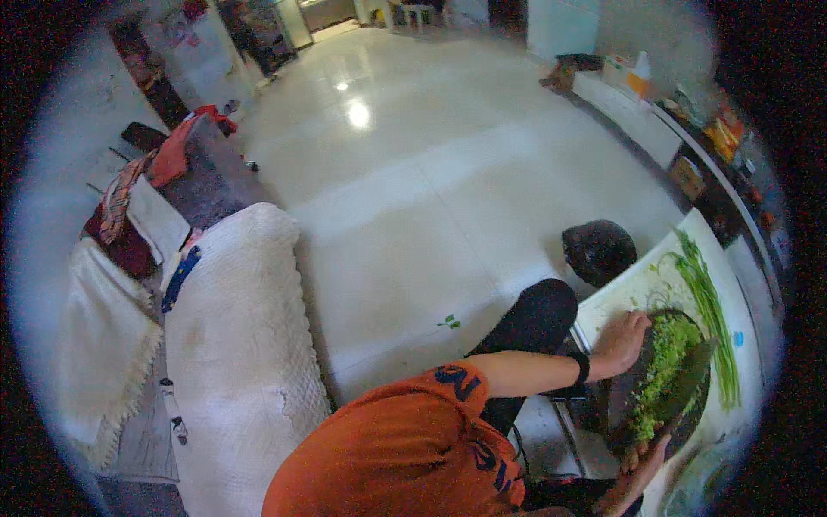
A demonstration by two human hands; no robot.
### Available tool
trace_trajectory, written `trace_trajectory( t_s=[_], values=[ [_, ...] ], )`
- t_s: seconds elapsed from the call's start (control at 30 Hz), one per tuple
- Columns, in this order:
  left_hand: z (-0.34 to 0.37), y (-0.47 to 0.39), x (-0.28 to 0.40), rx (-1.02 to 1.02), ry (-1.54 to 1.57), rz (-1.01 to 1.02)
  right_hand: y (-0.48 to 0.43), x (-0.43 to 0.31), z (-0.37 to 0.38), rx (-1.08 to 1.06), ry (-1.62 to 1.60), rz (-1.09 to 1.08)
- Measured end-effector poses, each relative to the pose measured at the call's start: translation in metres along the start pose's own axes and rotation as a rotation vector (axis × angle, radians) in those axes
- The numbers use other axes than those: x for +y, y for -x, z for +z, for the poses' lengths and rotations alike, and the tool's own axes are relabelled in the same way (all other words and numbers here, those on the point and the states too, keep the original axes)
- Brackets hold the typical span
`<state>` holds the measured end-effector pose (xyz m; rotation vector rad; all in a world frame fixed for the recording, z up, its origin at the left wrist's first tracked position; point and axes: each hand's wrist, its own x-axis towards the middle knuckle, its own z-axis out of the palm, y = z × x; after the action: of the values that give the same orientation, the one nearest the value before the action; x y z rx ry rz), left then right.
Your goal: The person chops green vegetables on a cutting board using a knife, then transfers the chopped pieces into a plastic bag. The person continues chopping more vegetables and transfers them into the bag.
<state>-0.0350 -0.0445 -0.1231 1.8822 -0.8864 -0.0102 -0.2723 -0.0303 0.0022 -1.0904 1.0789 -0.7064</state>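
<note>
Chopped green vegetables (669, 362) lie heaped in a long band on a dark round cutting board (623, 394). My left hand (623, 342) touches the board's near upper rim, with a dark band at its wrist. Whether its fingers grip the rim is unclear. At the lower end of the heap, my right hand (636, 475) is closed around a wide-bladed kitchen knife (688, 381). Its blade slants along the far side of the greens, and its handle is mostly hidden. Long uncut green stalks (714, 323) lie beyond the board on a white table (627, 287).
A dark round object (599, 252), perhaps a stool, stands on the tiled floor beside the table. A green leaf (448, 321) lies on the floor (400, 213). A sofa with a white cover (239, 349) is at left. A low cabinet (627, 116) holding various goods runs along the right.
</note>
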Motion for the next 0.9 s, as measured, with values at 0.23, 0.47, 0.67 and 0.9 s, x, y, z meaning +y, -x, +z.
trace_trajectory(
  t_s=[0.23, 0.47, 0.67, 0.9],
  values=[
    [-0.008, -0.005, 0.001, 0.014, -0.129, 0.045, -0.007, 0.008, 0.008, 0.031, -0.144, -0.114],
    [-0.019, -0.006, 0.001, 0.023, -0.129, 0.157, -0.026, 0.017, 0.024, 0.030, -0.287, 0.101],
    [-0.019, -0.010, 0.002, 0.038, -0.192, 0.157, -0.040, 0.001, 0.030, -0.294, -0.560, 0.351],
    [-0.021, -0.012, -0.002, -0.031, -0.191, 0.153, -0.028, 0.001, 0.036, -0.234, -0.386, 0.239]
  ],
)
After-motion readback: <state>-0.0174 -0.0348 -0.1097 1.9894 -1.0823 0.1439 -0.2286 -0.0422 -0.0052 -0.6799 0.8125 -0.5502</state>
